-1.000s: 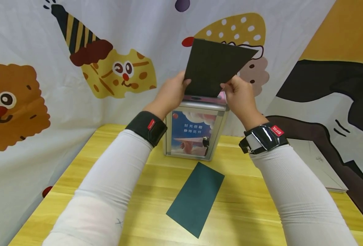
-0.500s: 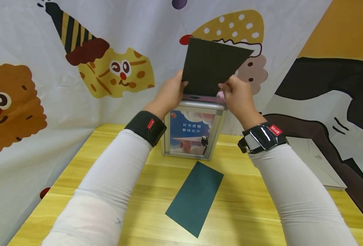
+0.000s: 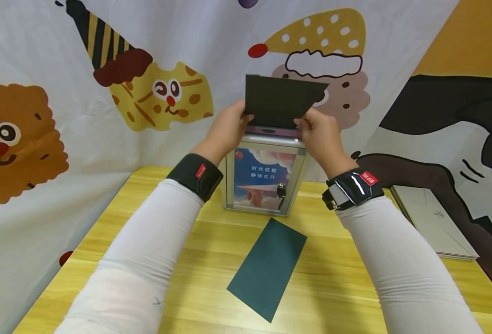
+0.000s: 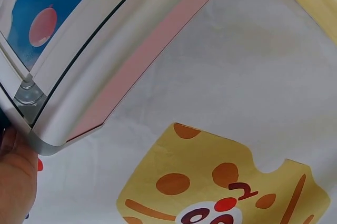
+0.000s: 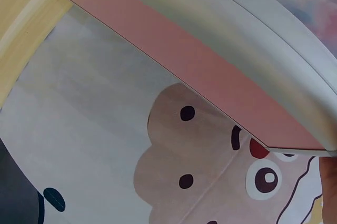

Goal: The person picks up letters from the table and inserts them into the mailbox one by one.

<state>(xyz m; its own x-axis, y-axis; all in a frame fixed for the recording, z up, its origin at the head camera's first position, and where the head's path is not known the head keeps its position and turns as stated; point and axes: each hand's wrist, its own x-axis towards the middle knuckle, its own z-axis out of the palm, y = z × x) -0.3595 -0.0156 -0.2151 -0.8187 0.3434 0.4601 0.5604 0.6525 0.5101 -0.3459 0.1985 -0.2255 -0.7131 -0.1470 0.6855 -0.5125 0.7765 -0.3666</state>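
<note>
Left hand (image 3: pixel 224 127), right hand (image 3: pixel 322 137), raised; pinching card (image 3: pixel 280 101)

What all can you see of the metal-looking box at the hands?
The box stands upright on the yellow table, silver-framed and metal-looking, with a rounded top front edge and pink top. Its closed front shows a blue cloud picture with white characters and a lock at its lower right. A dark sheet held by the left hand and right hand stands at the top; whether it enters the box is hidden.
</note>
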